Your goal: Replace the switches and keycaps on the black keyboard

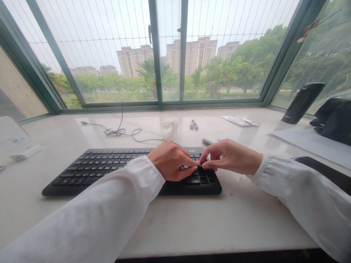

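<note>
A black keyboard (95,164) lies on the white sill in front of me. Over its right part, my left hand (171,161) has its fingers pinched together near the number keys. From the right, my right hand (229,157) reaches in with thumb and index finger closed around a small dark piece, seemingly a keycap (201,165), at the keyboard. The fingertips of both hands meet there. Whether my left fingers also grip something is hidden. At the keyboard's lower right corner, some key places look open, without caps.
Several loose keycaps (193,125) lie behind the keyboard. Near them are a coiled cable (115,131), a crumpled tissue (169,128), a dark pen-like tool (207,141) and a plastic packet (239,121). Papers (309,144) and a black upright device (303,103) stand right.
</note>
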The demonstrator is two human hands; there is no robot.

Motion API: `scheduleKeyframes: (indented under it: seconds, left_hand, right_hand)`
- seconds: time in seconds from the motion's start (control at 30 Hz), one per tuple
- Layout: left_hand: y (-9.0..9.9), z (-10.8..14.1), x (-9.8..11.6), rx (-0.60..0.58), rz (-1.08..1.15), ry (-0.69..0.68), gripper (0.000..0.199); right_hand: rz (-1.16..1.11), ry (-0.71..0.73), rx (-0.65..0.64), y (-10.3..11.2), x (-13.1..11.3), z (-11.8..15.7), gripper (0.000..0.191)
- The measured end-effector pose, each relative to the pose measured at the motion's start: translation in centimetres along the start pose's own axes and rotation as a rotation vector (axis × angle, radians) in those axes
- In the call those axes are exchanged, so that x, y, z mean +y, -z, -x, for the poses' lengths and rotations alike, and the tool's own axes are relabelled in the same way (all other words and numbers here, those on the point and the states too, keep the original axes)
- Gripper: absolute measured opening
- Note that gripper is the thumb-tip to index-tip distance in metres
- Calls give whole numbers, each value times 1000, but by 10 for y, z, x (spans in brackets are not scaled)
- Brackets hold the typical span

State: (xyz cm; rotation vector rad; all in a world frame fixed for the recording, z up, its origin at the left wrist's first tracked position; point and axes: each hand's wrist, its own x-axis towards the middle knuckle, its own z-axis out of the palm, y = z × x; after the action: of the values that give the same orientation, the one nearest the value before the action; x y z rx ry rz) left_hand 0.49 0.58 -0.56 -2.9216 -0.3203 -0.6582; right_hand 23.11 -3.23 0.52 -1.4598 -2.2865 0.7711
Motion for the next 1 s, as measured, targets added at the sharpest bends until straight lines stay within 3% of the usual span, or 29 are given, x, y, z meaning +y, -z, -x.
scheduleKeyframes:
  seconds: [1.0]
  left_hand:
    - [-2, 3, -2, 37, -36, -51, 26]
  right_hand:
    - [106, -53, 20, -2, -10, 2, 26]
